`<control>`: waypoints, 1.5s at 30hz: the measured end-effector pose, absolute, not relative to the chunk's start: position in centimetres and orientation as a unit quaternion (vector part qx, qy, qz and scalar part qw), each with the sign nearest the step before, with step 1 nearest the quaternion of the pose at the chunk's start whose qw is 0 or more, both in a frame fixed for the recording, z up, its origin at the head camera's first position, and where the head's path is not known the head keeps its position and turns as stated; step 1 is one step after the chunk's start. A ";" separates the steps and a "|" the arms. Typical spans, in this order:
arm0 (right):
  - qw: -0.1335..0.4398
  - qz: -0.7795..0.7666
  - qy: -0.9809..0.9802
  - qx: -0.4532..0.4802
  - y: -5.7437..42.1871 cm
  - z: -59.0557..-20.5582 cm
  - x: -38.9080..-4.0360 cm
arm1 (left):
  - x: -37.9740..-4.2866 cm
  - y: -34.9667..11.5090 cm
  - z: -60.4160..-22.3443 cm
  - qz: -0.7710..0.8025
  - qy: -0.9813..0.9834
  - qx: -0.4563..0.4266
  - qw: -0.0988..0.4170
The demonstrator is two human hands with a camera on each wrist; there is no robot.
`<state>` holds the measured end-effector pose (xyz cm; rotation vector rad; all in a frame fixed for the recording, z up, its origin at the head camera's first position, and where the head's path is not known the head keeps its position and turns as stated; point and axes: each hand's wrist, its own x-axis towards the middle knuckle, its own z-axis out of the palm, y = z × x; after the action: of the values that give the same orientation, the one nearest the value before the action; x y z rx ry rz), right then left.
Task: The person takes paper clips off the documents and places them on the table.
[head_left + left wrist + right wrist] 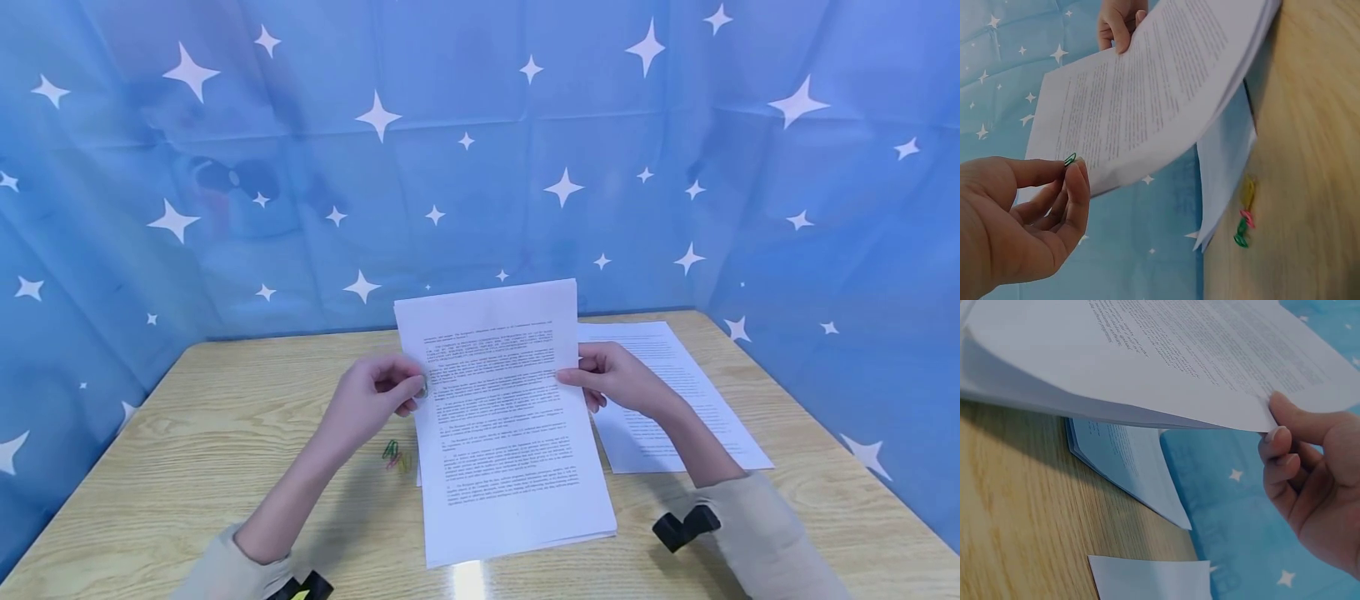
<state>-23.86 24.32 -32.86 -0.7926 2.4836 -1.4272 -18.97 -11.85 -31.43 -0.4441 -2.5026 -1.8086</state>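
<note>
A sheaf of printed sheets is held up over the table, tilted toward me. My right hand grips its right edge, thumb on the front face and the other fingers behind. At the left edge, my left hand pinches a small green paper clip between thumb and index finger. In the left wrist view the clip overlaps the margin of the top sheet near its corner; I cannot tell whether it has slid onto the paper. The lower edge of the sheaf fans slightly into several layers.
Several loose paper clips, green, pink and yellow, lie on the wooden table left of the sheaf. More printed paper lies at the right. Another stack rests beneath the held sheaf. A blue starry cloth hangs behind.
</note>
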 end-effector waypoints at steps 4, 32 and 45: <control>0.086 -0.482 0.832 -0.262 24.4 -32.8 -23.7 | -18.6 -12.7 -31.9 -0.565 -0.814 -0.136 0.003; 0.085 -0.484 0.830 -0.264 24.5 -32.7 -23.7 | -18.7 -15.5 -35.4 -0.484 -0.864 -0.095 -0.098; 0.082 -0.487 0.828 -0.264 24.5 -32.7 -23.8 | -18.8 -15.8 -34.7 -0.495 -0.857 -0.105 -0.096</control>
<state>-23.76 24.51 -32.72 -0.7894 2.4750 -1.4547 -18.77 -15.85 -34.69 -0.3509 -2.8717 -1.6571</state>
